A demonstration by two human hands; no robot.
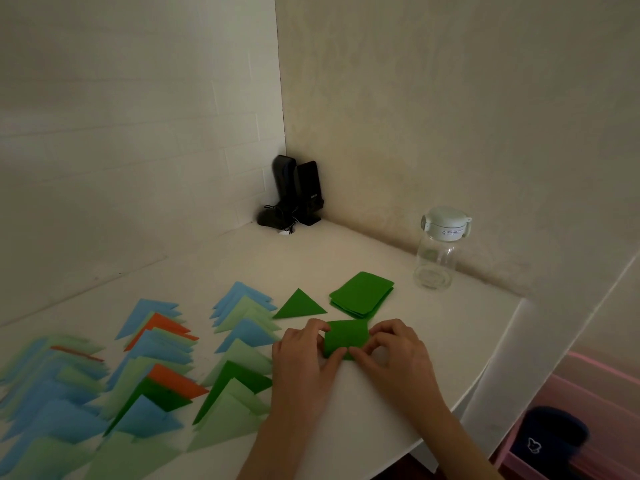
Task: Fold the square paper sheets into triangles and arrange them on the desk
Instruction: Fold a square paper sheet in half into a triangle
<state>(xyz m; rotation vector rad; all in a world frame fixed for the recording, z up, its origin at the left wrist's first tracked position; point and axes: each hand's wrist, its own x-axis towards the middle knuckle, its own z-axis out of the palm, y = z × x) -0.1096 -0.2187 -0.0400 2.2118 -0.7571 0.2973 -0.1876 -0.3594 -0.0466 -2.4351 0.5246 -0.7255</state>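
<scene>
- head view: a dark green square paper sheet (pixel 346 337) is lying on the white desk (pixel 381 403) near its front right edge, bowing upward in the middle as it is being bent over.
- the left hand (pixel 301 351) is pinching the sheet's left edge with curled fingers and thumb; the right hand (pixel 391 351) is pinching its right edge the same way.
- just behind the sheet, a single dark green folded paper triangle (pixel 299 305) is lying flat, and beside it a small stack of dark green unfolded square sheets (pixel 362 294) is sitting.
- to the left, overlapping rows of blue, light green, orange and dark green folded triangles (pixel 145 375) are covering the desk.
- a clear bottle with a pale lid (pixel 438 251) is standing by the wall; black speakers (pixel 298 192) are sitting in the corner.
</scene>
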